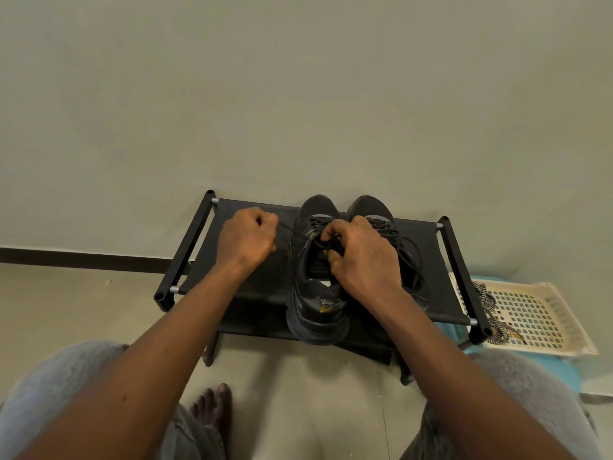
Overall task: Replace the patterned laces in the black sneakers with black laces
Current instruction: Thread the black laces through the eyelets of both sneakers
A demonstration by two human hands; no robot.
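Note:
Two black sneakers stand side by side on a black fabric shoe rack (252, 280). The left sneaker (315, 293) has its heel toward me; the right sneaker (374, 207) is partly hidden behind my right hand. My left hand (247, 239) is curled in a fist around one end of a black lace (292, 232), stretched taut to the left of the shoe. My right hand (360, 257) pinches the lace at the top eyelets of the left sneaker. The patterned black-and-white laces (486, 302) lie in a cream basket at the right.
The cream plastic basket (544, 317) sits on a light blue surface right of the rack. A pale wall rises behind the rack, with a dark baseboard (83, 257) at the left. My knees in grey trousers and a bare foot (212, 410) are below.

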